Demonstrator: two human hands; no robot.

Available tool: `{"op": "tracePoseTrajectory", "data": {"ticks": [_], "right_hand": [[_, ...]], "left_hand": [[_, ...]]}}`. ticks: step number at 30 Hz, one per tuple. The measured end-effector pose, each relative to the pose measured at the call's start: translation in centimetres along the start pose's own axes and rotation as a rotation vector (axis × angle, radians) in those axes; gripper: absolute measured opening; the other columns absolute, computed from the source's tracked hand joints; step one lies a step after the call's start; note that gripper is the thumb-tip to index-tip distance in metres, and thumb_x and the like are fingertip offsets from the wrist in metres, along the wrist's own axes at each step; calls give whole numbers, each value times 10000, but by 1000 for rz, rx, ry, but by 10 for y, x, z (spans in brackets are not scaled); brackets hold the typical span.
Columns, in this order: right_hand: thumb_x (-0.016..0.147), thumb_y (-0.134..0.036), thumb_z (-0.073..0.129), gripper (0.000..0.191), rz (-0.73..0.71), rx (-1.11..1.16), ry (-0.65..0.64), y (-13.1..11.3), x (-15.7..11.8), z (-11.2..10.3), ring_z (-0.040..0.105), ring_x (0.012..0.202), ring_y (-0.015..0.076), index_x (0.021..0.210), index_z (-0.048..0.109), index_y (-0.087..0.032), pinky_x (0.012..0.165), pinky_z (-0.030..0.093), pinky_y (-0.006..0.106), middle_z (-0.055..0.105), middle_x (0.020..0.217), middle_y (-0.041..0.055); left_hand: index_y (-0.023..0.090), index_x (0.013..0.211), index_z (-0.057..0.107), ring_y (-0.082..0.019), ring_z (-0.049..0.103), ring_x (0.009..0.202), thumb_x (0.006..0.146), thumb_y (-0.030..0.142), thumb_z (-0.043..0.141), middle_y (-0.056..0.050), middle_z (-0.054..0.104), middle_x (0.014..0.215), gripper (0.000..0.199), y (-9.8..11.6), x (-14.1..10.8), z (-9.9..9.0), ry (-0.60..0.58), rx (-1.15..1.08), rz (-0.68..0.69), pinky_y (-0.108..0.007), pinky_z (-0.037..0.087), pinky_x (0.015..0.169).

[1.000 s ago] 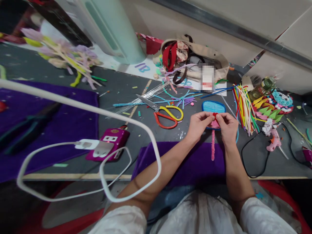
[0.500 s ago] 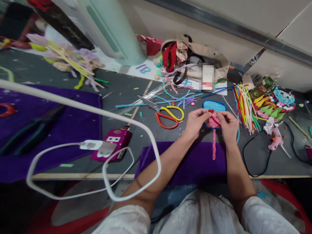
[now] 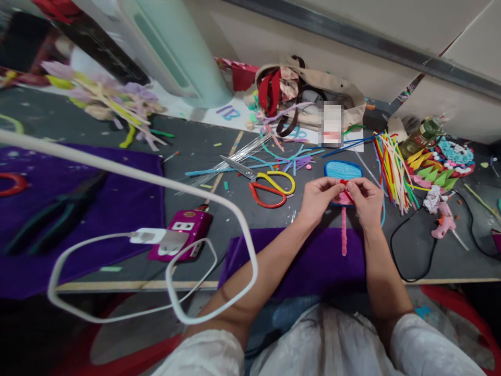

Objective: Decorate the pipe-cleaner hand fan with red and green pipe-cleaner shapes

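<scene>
Both my left hand [image 3: 319, 198] and my right hand [image 3: 365, 200] pinch a small red pipe cleaner [image 3: 345, 184] between thumbs and fingertips; it is bent into curves. Just behind and below them lies a blue and pink pipe-cleaner piece [image 3: 341, 169] with a dark blue outline. From its lower edge a fuzzy pink stem [image 3: 344, 237] points toward me over a folded purple cloth [image 3: 313, 266]. My fingers cover part of the pink area. To the left rest scissors [image 3: 270, 189] with red and yellow handles, blades apart.
Bundled coloured pipe cleaners [image 3: 393, 175] lie right of my hands, beside a pink glue gun [image 3: 444, 222] with a black cord. A magenta power strip [image 3: 183, 235] and its white cable [image 3: 230, 203] are at left. Behind stand a beige bag [image 3: 348, 102] and a pale green container [image 3: 188, 57].
My fingertips have drawn closer together, and the red pipe cleaner looks more compact. My left hand has shifted slightly right. The things on the table stay where they were.
</scene>
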State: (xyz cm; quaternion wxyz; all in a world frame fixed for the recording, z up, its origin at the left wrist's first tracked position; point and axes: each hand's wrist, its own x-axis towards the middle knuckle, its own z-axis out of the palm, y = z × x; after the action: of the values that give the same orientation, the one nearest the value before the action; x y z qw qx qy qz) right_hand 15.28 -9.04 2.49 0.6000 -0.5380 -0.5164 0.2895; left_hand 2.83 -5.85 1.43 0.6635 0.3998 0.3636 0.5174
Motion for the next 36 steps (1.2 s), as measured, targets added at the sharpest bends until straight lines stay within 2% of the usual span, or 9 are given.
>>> {"op": "tracePoseTrajectory", "data": {"ticks": [8,13,17,23,36], "right_hand": [[813,-368,695,173,49,46,29,-2,-2,5,622,673,139,786,707,-197,664,503,274,704,730,-2],[805,-384,709,192,75,35,44,2,-1,5,625,690,144,789,718,-194,683,503,277,705,730,3],[803,-430,705,245,136,96,42,5,2,0,599,637,129,805,708,-185,640,497,266,683,709,1],[789,-401,720,219,96,79,-28,3,3,-3,574,615,116,756,694,-186,631,484,263,664,693,-10],[817,-379,692,177,42,42,-20,-3,-2,3,636,718,147,807,711,-204,697,504,287,710,759,3]], "left_hand": [[152,709,709,-92,570,553,629,327,823,2,664,649,224,-1,-3,2,10,-42,12,-227,487,574],[147,680,692,-73,537,525,644,277,790,17,633,606,167,1,-2,2,29,-26,13,-201,446,546],[148,663,682,-67,518,513,646,270,778,25,612,588,156,2,-2,2,15,-47,-16,-194,426,532],[150,669,681,-71,520,529,631,295,784,22,623,609,182,2,-4,4,-2,-20,-20,-206,444,555],[152,709,681,-85,552,562,668,314,767,18,635,645,189,-2,-5,3,16,41,32,-213,466,583]]}}
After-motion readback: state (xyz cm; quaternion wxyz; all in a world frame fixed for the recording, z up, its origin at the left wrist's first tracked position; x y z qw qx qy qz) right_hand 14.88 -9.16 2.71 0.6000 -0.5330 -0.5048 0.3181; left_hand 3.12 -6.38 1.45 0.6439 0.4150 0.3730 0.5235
